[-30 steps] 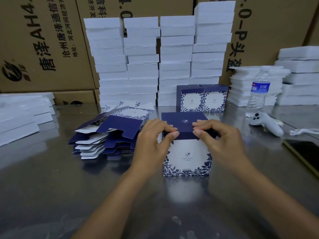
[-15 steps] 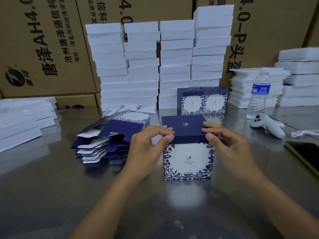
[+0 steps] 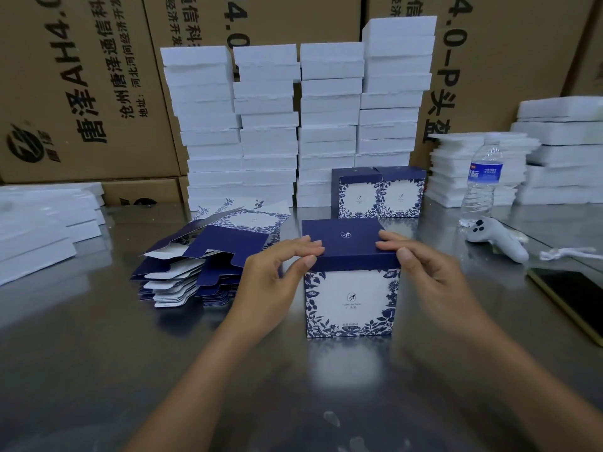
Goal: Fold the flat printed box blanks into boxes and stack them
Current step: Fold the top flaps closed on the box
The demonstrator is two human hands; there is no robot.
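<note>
**Folded box held at both lid edges**

A folded box (image 3: 350,301), dark blue on top with a white front framed in blue leaf print, stands upright on the steel table (image 3: 98,370). Its lid lies closed and flat.

The left hand (image 3: 277,275) pinches the box's top left edge: the fingers curl over the lid and the thumb presses the front band at the corner. The right hand (image 3: 424,272) takes the top right edge in the same way, fingers on the lid and thumb on the front right corner.

Left of the box, just beside the left hand, lies a loose pile of flat box blanks (image 3: 202,265). Behind the box, a little to its right, two finished boxes (image 3: 378,194) stand side by side, touching. Behind those rise four stacks of white foam blocks (image 3: 293,125), backed by brown cartons (image 3: 81,86).

Right of the box, well apart, are a water bottle (image 3: 481,181), a white controller (image 3: 499,238) and a phone (image 3: 574,295) lying face up.
</note>
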